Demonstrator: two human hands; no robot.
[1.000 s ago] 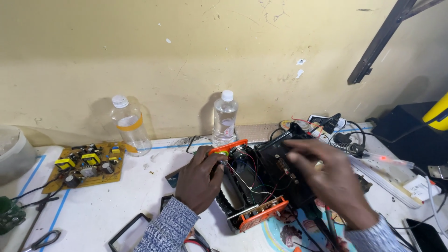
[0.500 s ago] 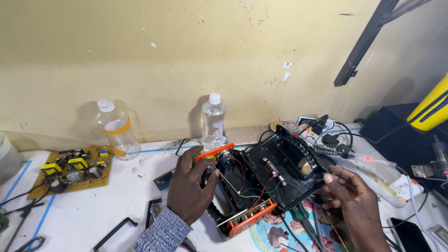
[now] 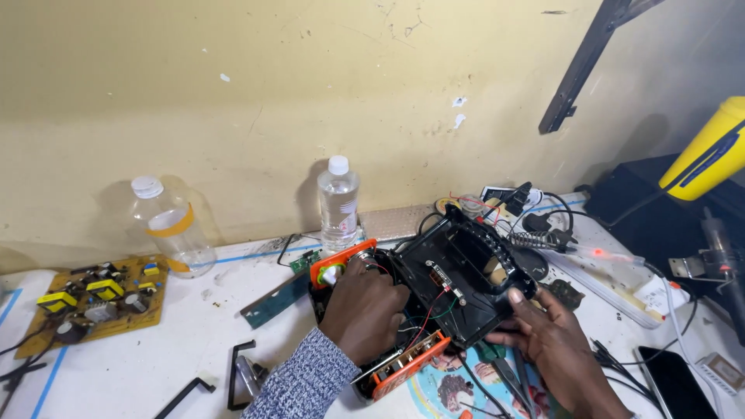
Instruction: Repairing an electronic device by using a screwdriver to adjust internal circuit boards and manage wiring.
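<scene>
**Ana:** Fingers of the left hand are curled down and pressed into the open black casing, right by the orange end piece. What the tips pinch, if anything, I cannot tell; the knuckles hide them.

**Ben:** And the right hand?

**Ana:** It grips the lifted half of the casing at its lower corner, thumb on the edge, the other fingers wrapped underneath. The casing itself sits on the white bench, in front of the small water bottle, tilted open like a book.

**Ben:** So how would you do this well?

**Ana:** I would hold that lid steady and not open it wider. Red and black wires run between the halves, and a pull could tear a joint. The left hand should work slowly, with light pressure.

**Ben:** Anything nearby to mind?

**Ana:** Pliers lie just beside the right hand, and a circuit board rests well apart at the left.
</scene>
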